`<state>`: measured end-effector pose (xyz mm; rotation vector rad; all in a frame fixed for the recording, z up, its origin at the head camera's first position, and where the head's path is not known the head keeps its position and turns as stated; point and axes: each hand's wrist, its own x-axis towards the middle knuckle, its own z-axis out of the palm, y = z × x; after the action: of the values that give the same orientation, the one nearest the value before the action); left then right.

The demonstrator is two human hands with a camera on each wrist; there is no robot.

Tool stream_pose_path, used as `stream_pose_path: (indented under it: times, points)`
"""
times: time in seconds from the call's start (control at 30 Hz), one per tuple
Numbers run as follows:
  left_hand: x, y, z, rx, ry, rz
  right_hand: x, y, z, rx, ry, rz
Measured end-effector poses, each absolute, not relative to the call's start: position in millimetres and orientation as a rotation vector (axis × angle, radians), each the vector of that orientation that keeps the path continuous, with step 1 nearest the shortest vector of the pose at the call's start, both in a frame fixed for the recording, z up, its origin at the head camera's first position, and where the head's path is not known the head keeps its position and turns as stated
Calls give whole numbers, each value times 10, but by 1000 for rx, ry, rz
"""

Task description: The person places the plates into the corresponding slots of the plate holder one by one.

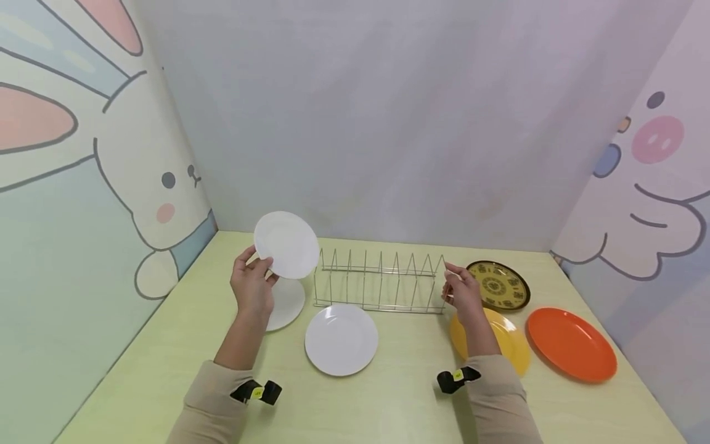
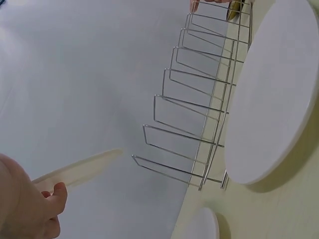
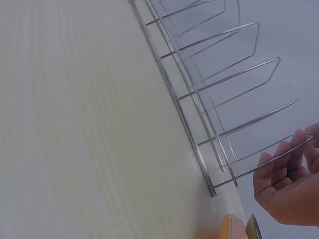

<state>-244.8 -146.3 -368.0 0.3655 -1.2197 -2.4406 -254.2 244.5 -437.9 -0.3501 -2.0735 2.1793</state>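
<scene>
My left hand (image 1: 253, 282) pinches a white plate (image 1: 286, 245) by its lower left edge, thumb on its face. The plate is raised and tilted beside the left end of a wire dish rack (image 1: 380, 283). In the left wrist view that plate (image 2: 82, 168) appears nearly edge-on, apart from the rack (image 2: 199, 99). My right hand (image 1: 463, 288) grips the rack's right end wire; the right wrist view shows fingers (image 3: 281, 162) curled around it. The rack's slots hold no plates. A second white plate (image 1: 341, 340) lies in front of the rack, and another white plate (image 1: 288, 303) lies partly behind my left hand.
At the right lie a yellow plate (image 1: 507, 342), partly under my right forearm, an orange oval plate (image 1: 571, 344) and a dark-rimmed patterned plate (image 1: 499, 285). All are on a pale wooden table (image 1: 405, 382). Walls with cartoon animals enclose the table's back and sides.
</scene>
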Motion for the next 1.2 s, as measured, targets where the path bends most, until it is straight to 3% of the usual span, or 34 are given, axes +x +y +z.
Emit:
stream_pose_path:
  times: [1.2]
  points:
    - [-2397,-1036,-3852,301,-1289,-2420,-2529,2450,-4372,-324,-2043,2212]
